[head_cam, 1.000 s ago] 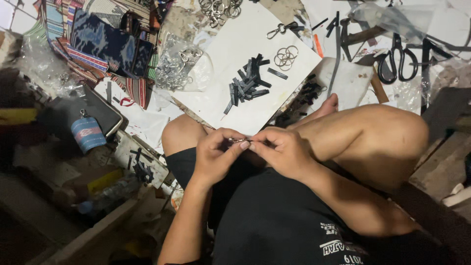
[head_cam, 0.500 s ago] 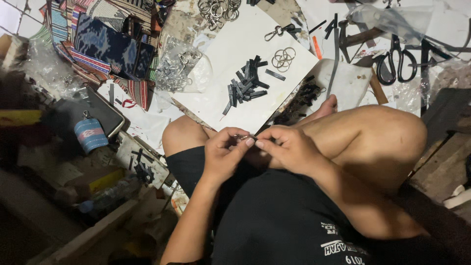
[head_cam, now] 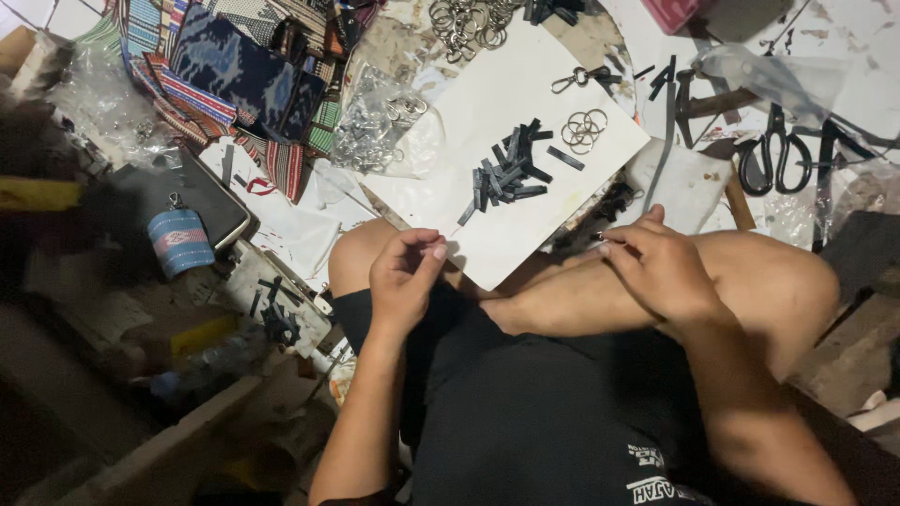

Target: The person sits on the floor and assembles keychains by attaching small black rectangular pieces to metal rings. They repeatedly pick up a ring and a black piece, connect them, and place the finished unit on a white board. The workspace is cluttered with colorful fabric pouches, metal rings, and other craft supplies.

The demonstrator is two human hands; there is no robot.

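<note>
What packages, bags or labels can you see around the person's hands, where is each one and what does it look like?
Clear plastic bag: above the left hand, crumpled, holding metal rings.
Clear plastic bag: far left, crumpled, contents unclear.
Clear plastic wrap: top right, above the black scissors, crinkled.
Printed mark on the black shorts: bottom edge, white on black.
No screens or signs in view.

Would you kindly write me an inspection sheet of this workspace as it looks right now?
Surface: white rectangular board resting on the knee, floor around it crowded.
Job's things: pile of short black strips; loose silver split rings.
Clutter: black scissors, woven striped fabric pouches, clear plastic bag of metal rings, small blue woven keychain.
Hands: left hand fingers pinched; right hand pinching something tiny, unclear.
Cables: nothing seen.
Surroundings: dim, wooden planks.
</note>
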